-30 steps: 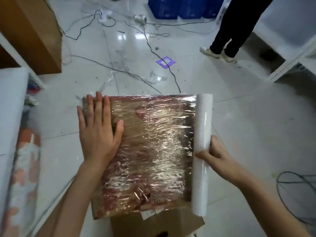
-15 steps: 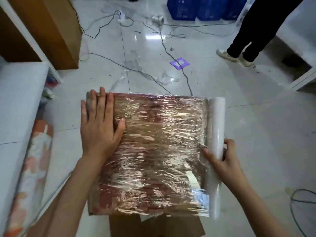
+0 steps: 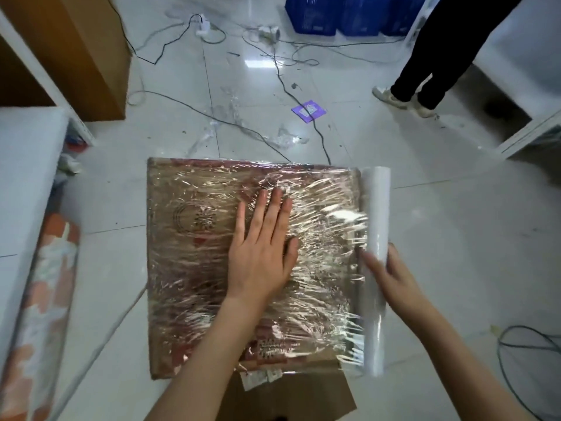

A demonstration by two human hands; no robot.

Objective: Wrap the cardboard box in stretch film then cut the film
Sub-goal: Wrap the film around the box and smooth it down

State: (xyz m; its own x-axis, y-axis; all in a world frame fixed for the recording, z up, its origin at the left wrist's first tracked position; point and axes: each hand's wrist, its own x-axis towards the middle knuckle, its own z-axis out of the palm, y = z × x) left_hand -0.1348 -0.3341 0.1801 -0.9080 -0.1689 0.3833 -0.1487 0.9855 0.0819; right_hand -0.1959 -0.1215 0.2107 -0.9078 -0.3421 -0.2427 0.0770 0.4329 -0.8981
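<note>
A person's left hand (image 3: 261, 253) lies flat, fingers straight and slightly spread, pressing on the film-covered top of a cardboard box (image 3: 194, 247) that sits on a pale tiled floor (image 3: 455, 238). The box, printed in red and brown, stretches out to the left of that hand and beyond its fingertips. Wrinkled stretch film (image 3: 321, 232) runs from under the palm rightward to a white film roll (image 3: 376, 268) lying along the box's right edge. The right hand (image 3: 391, 278) grips the roll near its middle, fingers curled round the far side and the thumb laid against the side facing the box. Below the left forearm, a plain brown cardboard flap (image 3: 291, 396) and some paper labels (image 3: 261, 378) show at the box's near edge. Past the fingertips, black cables (image 3: 285, 86), scraps of clear film (image 3: 285, 138) and a purple square (image 3: 308, 110) lie scattered on the floor. Further off to the right of the right hand stand another person's dark-trousered legs (image 3: 431, 62), with blue crates (image 3: 334, 13) behind.
</note>
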